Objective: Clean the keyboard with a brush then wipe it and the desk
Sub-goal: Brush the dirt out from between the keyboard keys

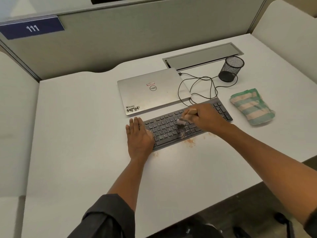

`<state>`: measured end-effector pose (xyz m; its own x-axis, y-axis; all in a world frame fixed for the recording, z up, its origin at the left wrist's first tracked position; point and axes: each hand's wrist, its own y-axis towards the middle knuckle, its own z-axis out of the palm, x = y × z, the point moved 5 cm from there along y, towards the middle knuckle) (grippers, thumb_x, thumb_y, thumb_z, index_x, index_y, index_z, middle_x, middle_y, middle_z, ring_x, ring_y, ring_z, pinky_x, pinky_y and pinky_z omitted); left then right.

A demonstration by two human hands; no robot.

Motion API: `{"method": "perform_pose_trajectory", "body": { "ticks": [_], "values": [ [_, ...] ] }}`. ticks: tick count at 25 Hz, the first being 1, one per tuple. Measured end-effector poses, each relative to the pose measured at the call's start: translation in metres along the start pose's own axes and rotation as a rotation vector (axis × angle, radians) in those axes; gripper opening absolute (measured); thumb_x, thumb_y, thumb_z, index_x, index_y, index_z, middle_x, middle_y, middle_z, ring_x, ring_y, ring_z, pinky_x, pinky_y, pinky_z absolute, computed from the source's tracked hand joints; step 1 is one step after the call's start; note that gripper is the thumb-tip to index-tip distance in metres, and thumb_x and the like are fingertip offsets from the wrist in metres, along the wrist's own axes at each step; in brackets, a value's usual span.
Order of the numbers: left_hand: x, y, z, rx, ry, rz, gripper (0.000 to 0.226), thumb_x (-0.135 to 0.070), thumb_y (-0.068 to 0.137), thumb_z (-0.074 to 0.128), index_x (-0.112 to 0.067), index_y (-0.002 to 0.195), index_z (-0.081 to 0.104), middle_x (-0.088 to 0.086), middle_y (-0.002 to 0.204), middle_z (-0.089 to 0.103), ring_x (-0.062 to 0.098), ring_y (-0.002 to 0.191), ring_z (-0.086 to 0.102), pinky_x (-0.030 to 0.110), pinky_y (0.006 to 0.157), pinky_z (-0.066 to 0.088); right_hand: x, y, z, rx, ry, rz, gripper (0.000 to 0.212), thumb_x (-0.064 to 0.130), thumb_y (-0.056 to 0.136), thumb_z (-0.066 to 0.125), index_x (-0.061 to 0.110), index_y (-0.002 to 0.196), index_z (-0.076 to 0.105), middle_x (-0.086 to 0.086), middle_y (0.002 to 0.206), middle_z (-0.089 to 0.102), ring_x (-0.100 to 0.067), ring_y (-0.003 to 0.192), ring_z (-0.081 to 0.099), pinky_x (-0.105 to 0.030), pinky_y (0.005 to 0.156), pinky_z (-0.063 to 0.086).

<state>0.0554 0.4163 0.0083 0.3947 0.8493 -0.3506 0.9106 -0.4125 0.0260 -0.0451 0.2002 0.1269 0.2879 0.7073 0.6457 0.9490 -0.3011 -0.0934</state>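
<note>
Keyboard (187,122) lies on the desk (85,134), just in front of the closed laptop (152,90); right hand (204,117) grips a brush (184,118), bristles down on the middle keys; left hand (139,136), fingers straight, presses the keyboard's left end; folded cloth (251,106) lies right of the keyboard; reddish crumbs (189,141) lie by its front edge.

Closed laptop (152,91), mesh pen cup (231,68), cable (197,86)
</note>
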Motion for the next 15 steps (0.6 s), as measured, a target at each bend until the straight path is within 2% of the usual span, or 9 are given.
{"method": "perform_pose_trajectory", "body": {
  "ticks": [2, 4, 7, 9, 11, 13, 15],
  "values": [
    [0.0, 0.0, 0.0, -0.003, 0.001, 0.003, 0.065, -0.023, 0.1, 0.037, 0.001, 0.158, 0.02, 0.016, 0.166, 0.022, 0.03, 0.156, 0.008, 0.042, 0.128, -0.002, 0.001, 0.005, 0.001, -0.105, 0.05, 0.013, 0.015, 0.018, 0.094, 0.059, 0.01, 0.087, 0.071, 0.008, 0.082, 0.069, -0.003, 0.076, 0.061, -0.019, 0.062, 0.042],
    [0.0, 0.0, 0.001, -0.017, 0.002, 0.0, 0.066, -0.024, 0.098, 0.032, 0.001, 0.158, 0.023, 0.017, 0.165, 0.024, 0.03, 0.156, 0.01, 0.042, 0.128, -0.001, -0.001, 0.004, 0.009, -0.134, 0.107, 0.048, 0.02, 0.016, 0.094, 0.057, 0.004, 0.083, 0.067, 0.004, 0.079, 0.069, -0.006, 0.072, 0.063, -0.023, 0.062, 0.046],
    [0.001, 0.0, 0.002, -0.032, 0.015, 0.013, 0.065, -0.025, 0.097, 0.031, 0.001, 0.157, 0.025, 0.017, 0.164, 0.028, 0.03, 0.155, 0.013, 0.043, 0.128, 0.003, -0.009, -0.008, 0.02, -0.099, 0.009, 0.096, 0.019, 0.015, 0.092, 0.055, 0.007, 0.079, 0.066, -0.006, 0.074, 0.069, -0.019, 0.07, 0.067, -0.03, 0.06, 0.051],
    [0.002, 0.001, 0.003, -0.025, 0.031, 0.019, 0.066, -0.027, 0.097, 0.03, 0.001, 0.157, 0.026, 0.016, 0.164, 0.028, 0.03, 0.155, 0.014, 0.043, 0.128, 0.002, -0.014, -0.009, 0.018, -0.055, -0.06, 0.139, 0.022, 0.015, 0.09, 0.055, 0.009, 0.07, 0.061, -0.011, 0.071, 0.067, -0.025, 0.068, 0.067, -0.031, 0.056, 0.052],
    [0.002, 0.002, 0.003, -0.02, 0.037, 0.014, 0.067, -0.028, 0.096, 0.03, 0.001, 0.157, 0.025, 0.016, 0.164, 0.027, 0.03, 0.155, 0.013, 0.042, 0.128, 0.002, -0.013, -0.003, 0.013, -0.05, -0.023, 0.158, 0.027, 0.016, 0.091, 0.055, 0.012, 0.064, 0.058, -0.009, 0.068, 0.067, -0.023, 0.065, 0.07, -0.032, 0.056, 0.055],
    [0.002, 0.004, 0.004, -0.015, 0.036, 0.01, 0.064, -0.024, 0.099, 0.035, 0.001, 0.157, 0.024, 0.016, 0.164, 0.026, 0.03, 0.155, 0.013, 0.043, 0.128, 0.002, -0.009, 0.005, 0.006, -0.094, 0.043, 0.154, 0.026, 0.018, 0.094, 0.054, 0.011, 0.07, 0.062, -0.005, 0.069, 0.069, -0.017, 0.062, 0.07, -0.033, 0.06, 0.058],
    [0.002, 0.003, 0.004, -0.031, 0.029, 0.015, 0.063, -0.022, 0.098, 0.035, 0.002, 0.156, 0.025, 0.017, 0.163, 0.029, 0.031, 0.155, 0.015, 0.044, 0.128, 0.003, -0.002, 0.008, 0.006, -0.104, 0.006, 0.127, 0.03, 0.02, 0.094, 0.053, 0.019, 0.065, 0.057, -0.002, 0.069, 0.068, -0.014, 0.06, 0.067, -0.031, 0.061, 0.056]
  ]
}}
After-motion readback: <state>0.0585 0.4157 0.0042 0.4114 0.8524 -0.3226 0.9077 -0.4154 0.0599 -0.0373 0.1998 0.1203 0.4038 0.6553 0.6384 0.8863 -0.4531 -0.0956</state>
